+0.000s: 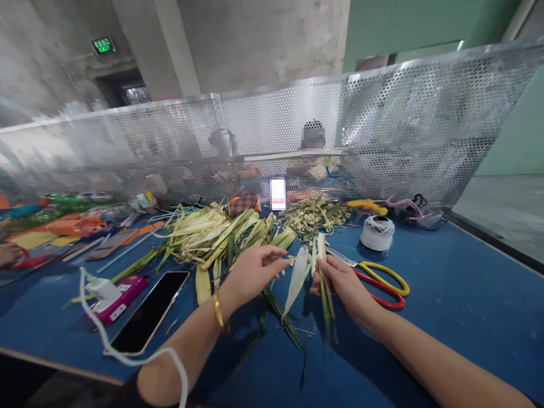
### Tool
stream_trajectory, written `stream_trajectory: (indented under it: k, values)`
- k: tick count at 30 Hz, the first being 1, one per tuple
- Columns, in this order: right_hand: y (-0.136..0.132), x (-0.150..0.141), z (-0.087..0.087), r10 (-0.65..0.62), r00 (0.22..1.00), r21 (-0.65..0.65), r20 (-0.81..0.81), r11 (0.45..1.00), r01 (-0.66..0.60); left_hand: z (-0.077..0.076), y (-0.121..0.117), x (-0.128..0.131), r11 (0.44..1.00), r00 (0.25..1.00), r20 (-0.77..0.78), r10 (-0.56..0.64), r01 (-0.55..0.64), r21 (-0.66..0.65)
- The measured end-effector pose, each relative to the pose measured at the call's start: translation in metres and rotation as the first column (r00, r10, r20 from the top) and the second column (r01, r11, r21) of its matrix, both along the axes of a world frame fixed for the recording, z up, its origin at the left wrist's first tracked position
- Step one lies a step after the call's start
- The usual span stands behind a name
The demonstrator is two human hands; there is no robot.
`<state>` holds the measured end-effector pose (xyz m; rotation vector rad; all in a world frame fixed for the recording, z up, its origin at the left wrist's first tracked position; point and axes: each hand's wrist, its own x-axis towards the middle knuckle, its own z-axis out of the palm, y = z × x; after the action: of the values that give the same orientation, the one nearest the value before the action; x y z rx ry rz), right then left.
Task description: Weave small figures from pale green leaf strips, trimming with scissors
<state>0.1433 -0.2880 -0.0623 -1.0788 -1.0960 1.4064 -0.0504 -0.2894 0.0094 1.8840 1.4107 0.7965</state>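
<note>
My right hand (340,283) is closed around a bundle of corn husk strips (321,246), pale at the top and green where they hang below the fingers. A broad whitish husk leaf (296,277) stands just left of that bundle; whether the hand holds it too is unclear. My left hand (257,272) hovers with thumb and fingers apart, nothing visible between them. Behind it lies a heap of yellow-green corn husks (199,235). Scissors (385,283) with red and yellow handles rest beside my right hand. Dark green leaves (293,334) lie below both hands.
A phone (151,311), a purple power strip (121,297) and a white cable (96,323) are at left. Shredded husks (312,215), a white string spool (377,233) and a yellow-handled tool (368,206) sit farther back. A perforated metal screen (391,124) stands behind; people are beyond it.
</note>
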Motion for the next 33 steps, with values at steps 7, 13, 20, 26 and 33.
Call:
stream_trajectory:
  k: [7,13,20,26,33]
  values:
    - [0.003,0.006,0.005,0.225,0.918,0.013,0.328,0.97,-0.242,-0.043,0.032,0.037,0.983,0.918,0.384,-0.094,0.148,-0.113]
    - [0.005,0.006,0.0,0.254,0.83,-0.025,0.496,0.96,-0.279,-0.055,0.034,0.028,0.982,0.913,0.407,-0.019,0.093,-0.163]
    - [0.011,0.021,0.0,-0.106,0.481,0.269,0.87,0.92,-0.285,-0.059,0.039,0.024,0.992,0.956,0.292,0.028,0.01,-0.129]
    - [0.011,0.032,0.01,-0.292,0.127,0.316,0.948,0.809,-0.496,-0.054,0.029,0.025,0.93,0.97,-0.218,-0.103,0.171,0.325]
    - [0.015,0.04,0.016,-0.327,0.194,0.38,0.925,0.773,-0.507,-0.055,0.023,0.029,0.909,0.876,-0.421,-0.235,0.352,0.224]
